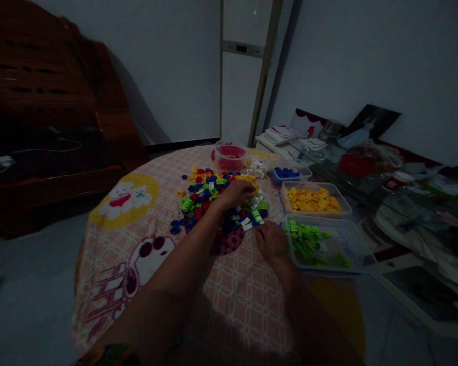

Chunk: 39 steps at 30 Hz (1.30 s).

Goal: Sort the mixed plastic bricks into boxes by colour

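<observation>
A mixed heap of toy building bricks [202, 195] in red, blue, green, yellow and white lies mid-table. My left hand [236, 194] reaches over the heap's right side, its fingers bent together and pointing down among the bricks. Whatever those fingertips hold, if anything, is hidden. At the heap's near right edge, my right hand [272, 241] is closed with curled fingers, just beside some white bricks [247, 223]; its grip is too dark to make out. Right of it stands a clear tub of green bricks [307, 241].
Behind the green tub are a tub of yellow bricks [313, 199] and a tub of blue bricks [286, 173]. A round clear bowl [231, 155] and a white brick pile [256, 166] stand at the back. A cluttered glass table [328, 162] adjoins on the right.
</observation>
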Tool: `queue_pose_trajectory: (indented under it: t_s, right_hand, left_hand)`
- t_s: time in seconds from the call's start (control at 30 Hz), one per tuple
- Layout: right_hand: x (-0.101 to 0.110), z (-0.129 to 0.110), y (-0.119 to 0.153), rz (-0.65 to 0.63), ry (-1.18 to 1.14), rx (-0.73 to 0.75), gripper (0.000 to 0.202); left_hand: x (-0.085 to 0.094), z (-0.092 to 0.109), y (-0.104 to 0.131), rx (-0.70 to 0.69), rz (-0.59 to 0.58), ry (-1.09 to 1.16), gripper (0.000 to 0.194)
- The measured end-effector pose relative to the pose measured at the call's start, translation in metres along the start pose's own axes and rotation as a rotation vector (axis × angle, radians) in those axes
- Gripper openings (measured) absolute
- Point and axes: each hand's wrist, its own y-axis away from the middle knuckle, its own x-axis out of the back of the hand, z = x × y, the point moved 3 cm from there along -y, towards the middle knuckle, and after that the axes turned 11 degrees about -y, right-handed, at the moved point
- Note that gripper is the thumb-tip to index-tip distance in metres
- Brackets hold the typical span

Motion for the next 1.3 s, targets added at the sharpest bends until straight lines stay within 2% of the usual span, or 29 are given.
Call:
queue_pose_trajectory:
  t_s: [0.1,0.17,0.37,0.53,0.67,0.83,0.97,1.03,1.1,1.2,1.3]
  right_hand:
    - [0.000,0.000,0.001,0.003,0.002,-0.002,0.018]
    - [0.000,0.000,0.001,0.005,0.001,-0.004,0.018]
    - [-0.001,0.001,0.001,-0.002,0.009,0.003,0.018]
    - [-0.001,0.001,0.000,-0.021,0.022,-0.007,0.019]
    - [-0.001,0.002,0.000,-0.007,0.025,0.000,0.019]
    - [-0.001,0.000,0.000,-0.017,0.022,-0.011,0.019]
    - [0.001,-0.002,-0.002,-0.023,0.023,-0.024,0.021]
    - [0.002,-0.002,-0.002,-0.033,0.017,-0.022,0.022]
    - [0.003,-0.002,-0.003,-0.042,0.009,-0.022,0.023]
    - [0.002,-0.002,-0.003,-0.048,0.018,-0.021,0.022]
    - [0.000,0.000,-0.002,-0.041,0.030,-0.012,0.021]
  left_hand:
    - [0.006,-0.014,0.000,0.103,0.062,-0.098,0.028]
    - [0.004,-0.018,0.000,0.127,0.051,-0.158,0.024]
    - [-0.017,-0.002,0.006,0.109,-0.065,-0.362,0.024]
    - [-0.019,0.004,0.008,0.093,-0.095,-0.456,0.021]
    - [-0.014,-0.003,0.004,0.090,-0.073,-0.310,0.013]
    - [-0.018,0.000,-0.004,0.089,0.094,0.086,0.008]
    - [-0.044,0.028,-0.019,0.104,0.065,0.548,0.011]
    - [-0.059,0.047,-0.028,0.019,0.004,0.771,0.016]
    - [-0.068,0.060,-0.032,-0.101,-0.044,0.893,0.024]
    - [-0.063,0.054,-0.030,-0.163,0.004,0.764,0.028]
    - [-0.044,0.029,-0.020,-0.078,0.058,0.404,0.024]
